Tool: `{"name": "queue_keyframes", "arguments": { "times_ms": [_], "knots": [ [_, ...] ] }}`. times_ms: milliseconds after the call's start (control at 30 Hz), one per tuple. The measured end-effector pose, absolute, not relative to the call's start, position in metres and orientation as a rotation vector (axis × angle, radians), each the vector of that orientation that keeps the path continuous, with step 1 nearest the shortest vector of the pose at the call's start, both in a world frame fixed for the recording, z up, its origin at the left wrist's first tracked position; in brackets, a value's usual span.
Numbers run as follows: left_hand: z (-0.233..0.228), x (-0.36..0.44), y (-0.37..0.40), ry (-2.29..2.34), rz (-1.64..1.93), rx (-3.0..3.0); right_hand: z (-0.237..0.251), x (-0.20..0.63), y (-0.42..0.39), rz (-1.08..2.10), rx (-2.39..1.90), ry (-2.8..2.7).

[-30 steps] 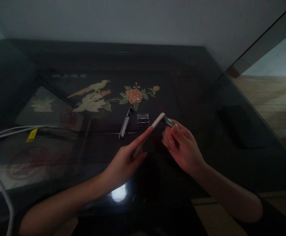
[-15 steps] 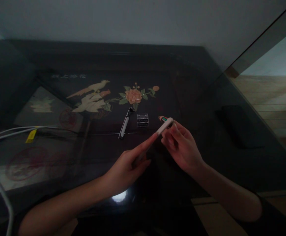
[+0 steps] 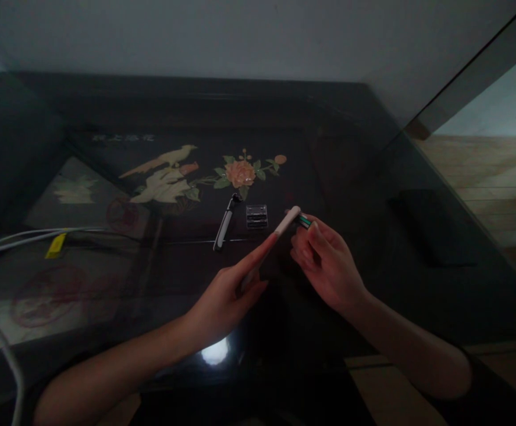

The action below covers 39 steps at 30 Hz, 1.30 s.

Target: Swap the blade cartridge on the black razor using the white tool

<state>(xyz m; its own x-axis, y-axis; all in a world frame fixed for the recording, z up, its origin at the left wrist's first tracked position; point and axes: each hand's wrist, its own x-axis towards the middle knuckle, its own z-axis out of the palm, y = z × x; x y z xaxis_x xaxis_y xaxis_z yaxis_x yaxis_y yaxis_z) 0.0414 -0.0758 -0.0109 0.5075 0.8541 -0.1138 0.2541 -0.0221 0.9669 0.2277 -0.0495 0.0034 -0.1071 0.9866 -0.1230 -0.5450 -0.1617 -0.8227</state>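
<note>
Above the dark glossy worktop (image 3: 373, 177), my left hand (image 3: 222, 299) fingers clamped on a slim white razor handle (image 3: 280, 228), my right hand (image 3: 329, 266) fingers pinching a small green-striped blade cartridge (image 3: 305, 221) at its tip.

Razor handle (image 3: 284, 223) was pale pinkish-white. Blade cartridge (image 3: 304, 221) showed a green strip. Second razor (image 3: 225, 225) on the table (image 3: 355, 177) was white with black trim; cartridge case (image 3: 257, 216) was clear. Table was glossy black, inlaid with cream bird (image 3: 164, 171), orange-pink flower (image 3: 240, 173), green leaves. Cables (image 3: 22, 236) were white; tag (image 3: 57, 245) yellow.
</note>
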Motion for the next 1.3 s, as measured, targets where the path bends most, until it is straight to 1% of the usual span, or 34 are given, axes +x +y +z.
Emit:
{"name": "queue_keyframes", "arguments": {
  "times_ms": [333, 733, 1100, 1300],
  "knots": [
    [-0.009, 0.042, -0.081, 0.871, 0.612, 1.567, 0.004, 0.227, -0.050, 1.576, -0.899, -0.713],
    [-0.012, 0.040, -0.070, 1.036, 0.705, 1.625, 0.004, 0.228, -0.051, 1.599, -0.833, -0.747],
    [-0.010, 0.043, -0.081, 0.882, 0.607, 1.593, 0.003, 0.227, -0.049, 1.577, -0.900, -0.730],
    [-0.009, 0.041, -0.077, 0.929, 0.618, 1.572, 0.003, 0.228, -0.049, 1.584, -0.858, -0.775]
  ]
}}
